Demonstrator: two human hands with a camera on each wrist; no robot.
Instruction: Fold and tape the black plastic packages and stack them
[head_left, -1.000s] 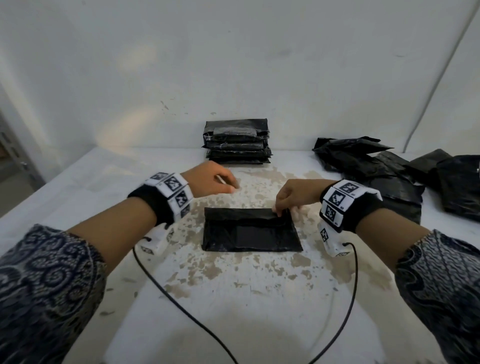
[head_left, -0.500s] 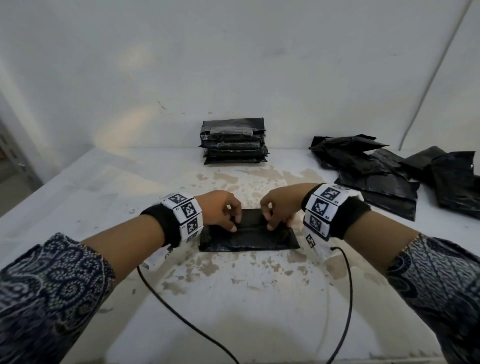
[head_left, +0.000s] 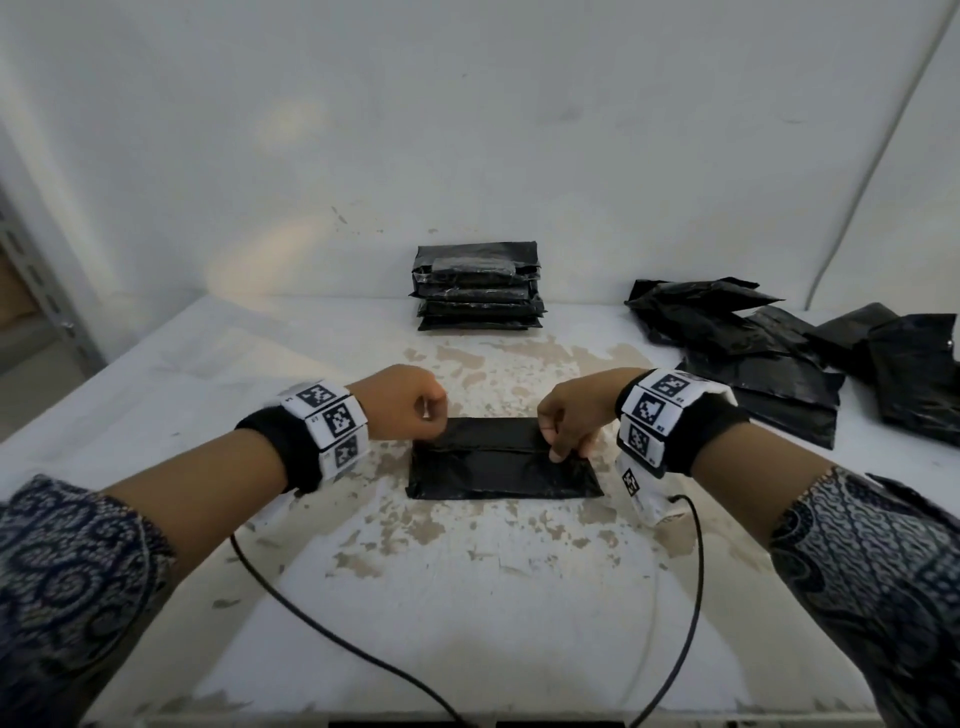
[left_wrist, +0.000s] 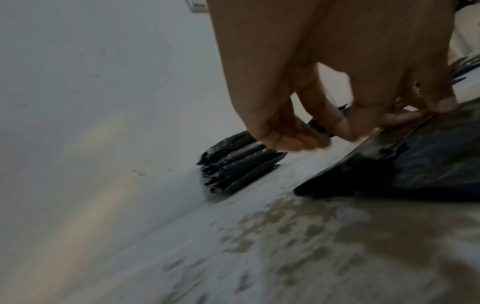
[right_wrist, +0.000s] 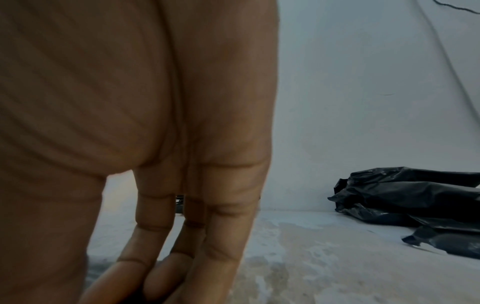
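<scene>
Black plastic package (head_left: 501, 465) lying flat at centre of desk (head_left: 467, 597), well clear of finished stack (head_left: 478, 286) at back wall and of loose unfolded packages (head_left: 753, 353) at right.

Compared with half a second ago: both hands shifted from middle of package outward to its ends, top flap now lying folded down along full width.

Left hand (head_left: 402, 410) at far-left corner, grip clamped: thumb and forefinger pinching flap edge, visible in left wrist view (left_wrist: 405, 115), remaining fingers curled.

Right hand (head_left: 571, 415) at right end, fingers (right_wrist: 187, 242) pointing down onto fold; thumb appears to press flap edge. Whether grip pinches or merely presses: cannot tell.

Judged status: fold formed and held flat at both ends; not yet secured. No tape or dispenser in view. Taping and stacking outstanding.
</scene>
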